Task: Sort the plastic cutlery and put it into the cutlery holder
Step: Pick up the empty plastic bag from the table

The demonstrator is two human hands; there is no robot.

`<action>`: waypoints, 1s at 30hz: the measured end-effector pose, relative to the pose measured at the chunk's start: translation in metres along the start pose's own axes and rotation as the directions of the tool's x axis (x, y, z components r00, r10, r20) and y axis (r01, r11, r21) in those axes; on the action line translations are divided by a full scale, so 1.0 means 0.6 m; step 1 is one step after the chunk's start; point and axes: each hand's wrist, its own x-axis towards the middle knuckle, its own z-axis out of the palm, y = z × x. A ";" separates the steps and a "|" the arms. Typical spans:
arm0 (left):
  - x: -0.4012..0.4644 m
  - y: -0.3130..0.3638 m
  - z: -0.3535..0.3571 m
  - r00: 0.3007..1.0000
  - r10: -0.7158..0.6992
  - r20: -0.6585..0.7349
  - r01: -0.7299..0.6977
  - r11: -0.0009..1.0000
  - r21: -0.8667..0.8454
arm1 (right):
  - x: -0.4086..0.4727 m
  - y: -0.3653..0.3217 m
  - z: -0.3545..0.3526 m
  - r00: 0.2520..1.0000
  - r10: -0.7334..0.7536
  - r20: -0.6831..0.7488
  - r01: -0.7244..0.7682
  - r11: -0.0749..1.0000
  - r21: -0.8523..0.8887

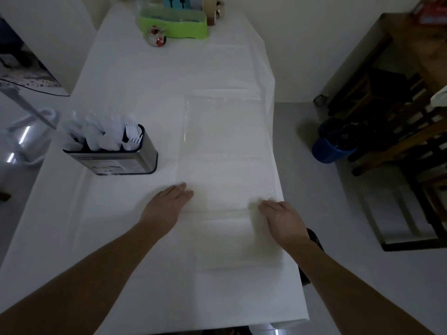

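Both hands (167,204) (283,220) lie flat; cutlery holder (113,157) label unreadable.

The cutlery holder (116,155) stands left on the table (145,81), cutlery (101,134) in it, hands nearer

Materials and surface finishes on and around the covered table.

Table cover (150,76): white, matt, cloth-like sheet with faint fold creases. Clear film sheet (225,146), at centre toward 3 o'clock: thin transparent plastic, glossy along its edges. Cutlery holder (116,158), at 9 o'clock: brushed metal body, dull sheen, black trim, printed paper label. Plastic cutlery (106,136) within: white, smooth. Tray (174,26), at 12 o'clock: glossy lime-green plastic. Shelving (399,76), at 2 o'clock: brown wood. Bucket (331,151), at 3 o'clock: blue plastic.
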 end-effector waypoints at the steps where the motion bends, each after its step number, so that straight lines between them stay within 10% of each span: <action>1: 0.000 0.004 -0.006 1.000 -0.011 0.009 0.011 1.000 -0.015 | 0.000 -0.004 -0.003 0.999 0.024 -0.026 -0.025 1.000 -0.001; 9: -0.026 -0.036 -0.022 0.999 -0.042 -0.002 0.042 0.995 -0.093 | -0.017 -0.027 -0.019 0.953 0.120 -0.279 -0.071 0.981 0.178; 14: -0.043 -0.033 -0.027 0.993 0.003 -0.121 -0.055 0.902 -0.428 | -0.057 -0.062 -0.050 0.900 0.106 -0.423 0.030 0.953 0.303; 20: -0.053 -0.007 -0.062 0.986 -0.150 -0.078 0.050 0.699 -0.713 | -0.090 -0.059 -0.062 0.761 0.629 -0.157 -0.267 0.525 0.808; 30: -0.050 -0.003 -0.101 0.975 -0.191 0.114 0.204 0.570 -0.796 | 0.004 -0.068 -0.066 0.844 0.536 -0.030 -0.233 0.417 0.878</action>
